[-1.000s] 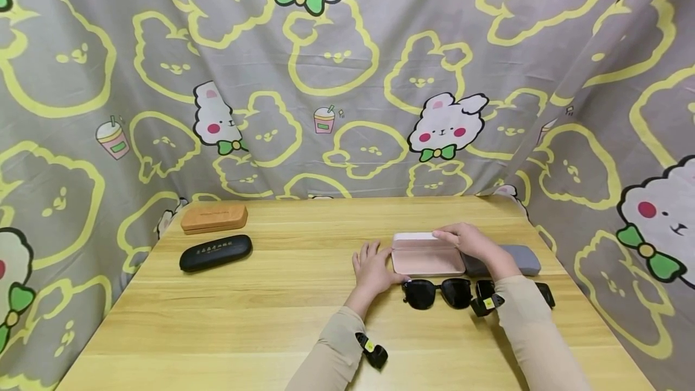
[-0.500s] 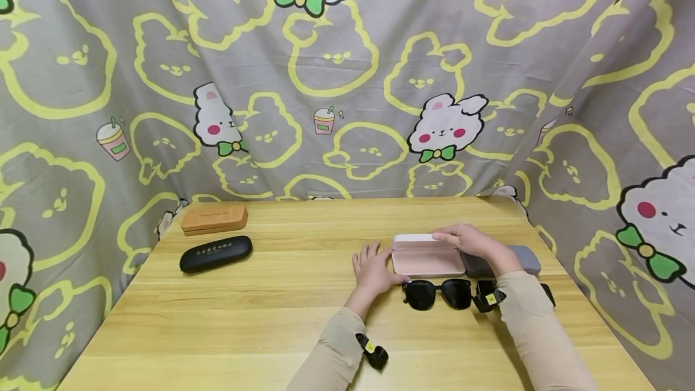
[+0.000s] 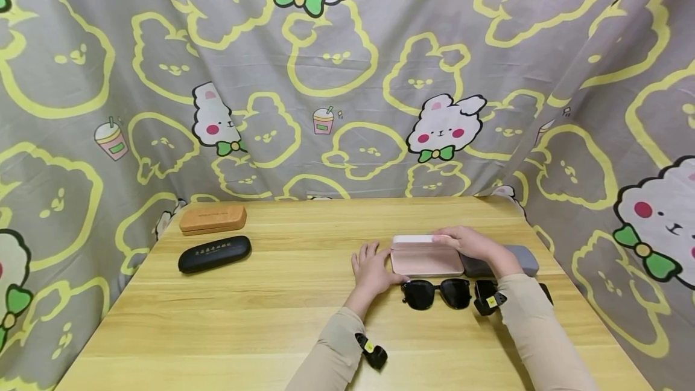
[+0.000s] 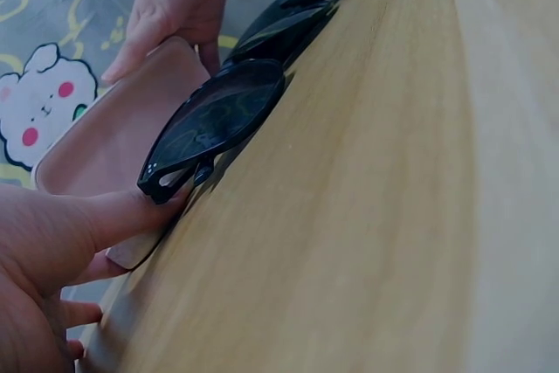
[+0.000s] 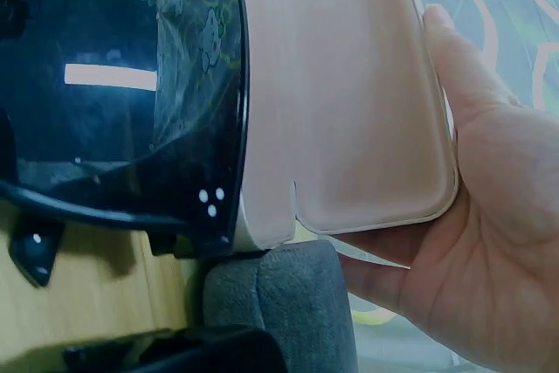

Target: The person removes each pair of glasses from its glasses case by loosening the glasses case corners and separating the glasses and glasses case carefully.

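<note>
Right hand (image 3: 471,245): we have it over the far right corner of the pink case (image 3: 426,256), fingers curled along the lid's far edge, thumb side hidden, so it holds the case rather than lying flat on it.
Left hand (image 3: 373,268): fingers spread and relaxed on the table (image 3: 271,318), thumb tip touching the case's near left corner; it grips nothing.
Pink case: shut or nearly shut as far as we can judge, lying between our 2 hands, its right end against the grey case (image 3: 523,258) just beyond the right hand.
Sunglasses (image 3: 437,292): folded, lenses dark, lying just on the near side of the case, touching its front edge in the left wrist view (image 4: 218,115); a 2nd dark pair shows partly under the right sleeve.
Away from the grip: a black case (image 3: 215,253) and a brown case (image 3: 213,219) sit well apart to the left.
Doing this well, we judge: the left thumb should steady the base at its corner while the right fingers work the far edge, so the case does not slide into the sunglasses.
Watch: the lenses lie close to the front edge, so we keep any shove off them.
</note>
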`<state>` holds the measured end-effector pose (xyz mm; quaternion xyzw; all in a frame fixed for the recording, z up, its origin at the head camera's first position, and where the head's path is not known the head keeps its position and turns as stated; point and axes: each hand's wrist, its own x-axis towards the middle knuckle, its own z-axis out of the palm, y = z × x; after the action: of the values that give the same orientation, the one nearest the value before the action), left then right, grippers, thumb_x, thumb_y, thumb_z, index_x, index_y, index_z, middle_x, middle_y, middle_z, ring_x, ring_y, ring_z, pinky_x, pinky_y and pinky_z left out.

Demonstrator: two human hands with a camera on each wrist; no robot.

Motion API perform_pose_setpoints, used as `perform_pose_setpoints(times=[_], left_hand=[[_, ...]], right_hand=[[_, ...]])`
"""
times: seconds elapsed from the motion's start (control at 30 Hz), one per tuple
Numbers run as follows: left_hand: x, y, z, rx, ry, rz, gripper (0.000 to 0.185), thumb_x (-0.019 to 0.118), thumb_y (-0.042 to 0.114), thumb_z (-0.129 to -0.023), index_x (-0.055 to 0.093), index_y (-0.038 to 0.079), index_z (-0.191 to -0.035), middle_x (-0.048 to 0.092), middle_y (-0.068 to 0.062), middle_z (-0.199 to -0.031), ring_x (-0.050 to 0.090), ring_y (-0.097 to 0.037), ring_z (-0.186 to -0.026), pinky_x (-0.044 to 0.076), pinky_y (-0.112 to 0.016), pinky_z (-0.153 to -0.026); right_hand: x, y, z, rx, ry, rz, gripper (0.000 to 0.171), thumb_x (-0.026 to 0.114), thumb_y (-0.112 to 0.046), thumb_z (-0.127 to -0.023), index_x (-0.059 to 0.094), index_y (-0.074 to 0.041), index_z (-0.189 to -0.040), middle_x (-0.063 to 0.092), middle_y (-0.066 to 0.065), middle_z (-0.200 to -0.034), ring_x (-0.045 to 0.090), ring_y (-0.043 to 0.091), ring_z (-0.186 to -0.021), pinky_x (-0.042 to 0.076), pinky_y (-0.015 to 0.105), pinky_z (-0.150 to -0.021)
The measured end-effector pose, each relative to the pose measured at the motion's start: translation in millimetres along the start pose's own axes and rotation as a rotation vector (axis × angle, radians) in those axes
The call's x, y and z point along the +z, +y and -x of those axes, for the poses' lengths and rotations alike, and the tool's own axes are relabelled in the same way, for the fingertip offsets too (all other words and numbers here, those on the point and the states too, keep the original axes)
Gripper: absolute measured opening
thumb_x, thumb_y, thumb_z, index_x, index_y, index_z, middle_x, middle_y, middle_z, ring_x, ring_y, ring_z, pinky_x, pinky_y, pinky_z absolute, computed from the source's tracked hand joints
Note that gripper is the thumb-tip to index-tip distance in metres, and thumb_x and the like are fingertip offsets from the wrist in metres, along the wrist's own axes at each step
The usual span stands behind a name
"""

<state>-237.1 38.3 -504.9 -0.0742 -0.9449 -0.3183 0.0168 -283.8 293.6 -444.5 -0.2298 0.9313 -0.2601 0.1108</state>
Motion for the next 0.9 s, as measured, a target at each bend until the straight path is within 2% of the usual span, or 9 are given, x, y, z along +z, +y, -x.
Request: perform_pose_setpoints(times=[0.3, 0.6, 0.9], left_hand=[[-0.6, -0.9, 1.7, 0.01, 0.017, 0.001, 0.074, 0.087, 0.049, -0.062, 0.065, 0.019, -0.127, 0.045, -0.01, -0.149, 0.029, -0.037, -0.143, 0.015, -0.063, -0.116], [-1.4, -0.4, 0.8, 0.008, 0.023, -0.016, 0.077, 0.087, 0.049, -0.062, 0.064, 0.02, -0.129, 0.045, -0.01, -0.149, 0.029, -0.036, -0.143, 0.016, -0.063, -0.117], [0.4, 0.4, 0.7, 0.012, 0.014, -0.025, 0.075, 0.086, 0.05, -0.063, 0.064, 0.02, -0.128, 0.044, -0.009, -0.15, 0.029, -0.036, -0.143, 0.016, -0.062, -0.117]], right_hand=[[4.6, 3.5, 1.5, -0.067, 0.035, -0.04, 0.051, 0.051, -0.04, -0.1, 0.056, -0.005, -0.136, 0.058, 0.02, -0.136, 0.055, 0.041, -0.125, 0.046, 0.056, -0.101], [4.9, 7.1, 2.1, -0.022, 0.029, -0.127, 0.058, 0.06, -0.042, -0.094, 0.054, -0.006, -0.139, 0.059, 0.021, -0.135, 0.061, 0.037, -0.118, 0.054, 0.047, -0.092], [0.0, 11.5, 2.2, -0.05, 0.002, -0.155, 0.056, 0.065, -0.036, -0.092, 0.056, -0.003, -0.136, 0.069, 0.017, -0.12, 0.065, 0.033, -0.112, 0.056, 0.043, -0.089]])
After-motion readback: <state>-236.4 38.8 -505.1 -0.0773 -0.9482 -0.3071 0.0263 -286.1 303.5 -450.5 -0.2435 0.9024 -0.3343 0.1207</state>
